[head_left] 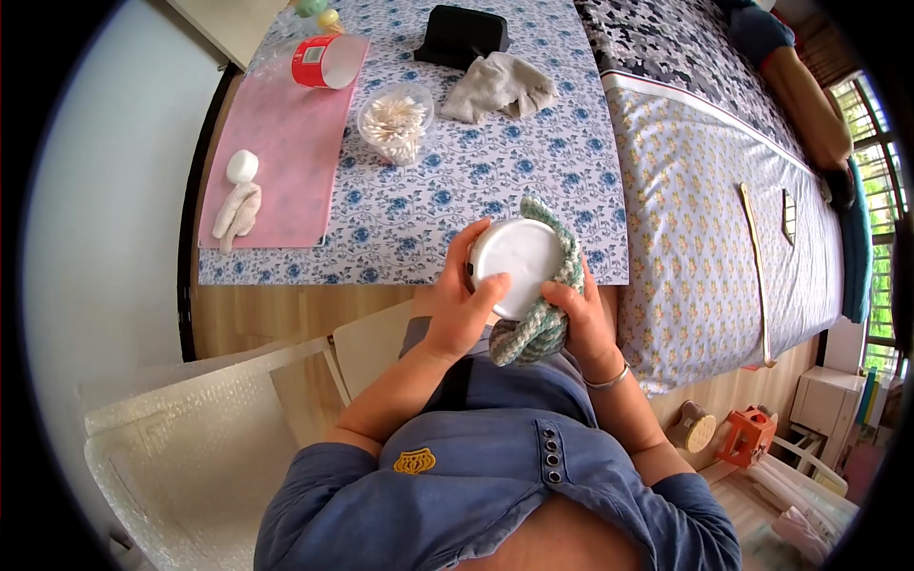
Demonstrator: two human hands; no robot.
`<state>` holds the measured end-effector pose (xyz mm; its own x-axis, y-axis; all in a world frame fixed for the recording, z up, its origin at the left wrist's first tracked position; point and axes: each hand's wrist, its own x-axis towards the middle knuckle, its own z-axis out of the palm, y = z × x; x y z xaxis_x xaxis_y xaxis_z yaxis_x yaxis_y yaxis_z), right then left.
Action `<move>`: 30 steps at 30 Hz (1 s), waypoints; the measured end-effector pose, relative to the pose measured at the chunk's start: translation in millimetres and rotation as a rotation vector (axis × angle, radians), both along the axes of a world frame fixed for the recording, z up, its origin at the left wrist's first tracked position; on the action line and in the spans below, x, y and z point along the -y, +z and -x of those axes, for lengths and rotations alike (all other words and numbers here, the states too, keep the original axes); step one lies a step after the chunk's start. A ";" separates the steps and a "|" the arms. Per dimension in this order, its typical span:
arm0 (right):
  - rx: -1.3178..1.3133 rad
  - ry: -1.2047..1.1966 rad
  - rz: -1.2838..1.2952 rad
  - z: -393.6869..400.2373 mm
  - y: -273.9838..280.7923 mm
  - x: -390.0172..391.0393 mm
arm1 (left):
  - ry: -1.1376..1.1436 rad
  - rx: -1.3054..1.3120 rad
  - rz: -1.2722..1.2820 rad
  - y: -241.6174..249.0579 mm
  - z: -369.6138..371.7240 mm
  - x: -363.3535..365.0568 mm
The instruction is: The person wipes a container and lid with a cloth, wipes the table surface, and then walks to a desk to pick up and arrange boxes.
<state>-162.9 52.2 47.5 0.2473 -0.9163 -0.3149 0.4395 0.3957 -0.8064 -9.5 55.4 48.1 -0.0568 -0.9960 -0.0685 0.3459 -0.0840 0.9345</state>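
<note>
My left hand [465, 297] grips a round white container [524, 259] from its left side, thumb lying on the flat round face turned up towards me. A green-and-white striped, fluffy cloth [533, 335] wraps the right side of the container. My right hand [588, 324] holds this cloth against the container's rim, thumb in front and fingers behind it. Both hands are just off the table's near edge, above my lap. Most of the container's side wall is hidden by the fingers and the cloth.
On the flower-patterned table [476, 181] stand a tub of cotton swabs [395, 124], a grey cloth [500, 88] and a black stand [464, 33]. A pink mat [286, 133] bears a red-and-white tub [324, 63], a white round lid [242, 167] and a pale cloth [238, 211]. Right is a bed [685, 238].
</note>
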 end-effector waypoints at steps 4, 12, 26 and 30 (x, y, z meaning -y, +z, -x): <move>0.073 -0.047 -0.100 0.3 -1.5 0.6 | 0.037 0.011 0.028 -3.5 8.8 -8.7; -0.083 -0.042 -0.061 5.5 -3.3 3.2 | -0.013 0.093 0.078 -7.2 5.4 -9.1; -0.765 0.352 0.625 5.6 18.0 28.5 | -0.319 0.201 0.113 -15.7 -2.6 -7.4; -0.292 0.126 0.280 -1.3 5.5 18.2 | -0.183 0.127 0.117 -4.6 -4.8 -7.8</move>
<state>-161.6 34.0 53.0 0.3005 -0.9447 -0.1313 0.1391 0.1796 -0.9739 -4.8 63.2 43.5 -0.2356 -0.9714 0.0287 0.2143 -0.0232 0.9765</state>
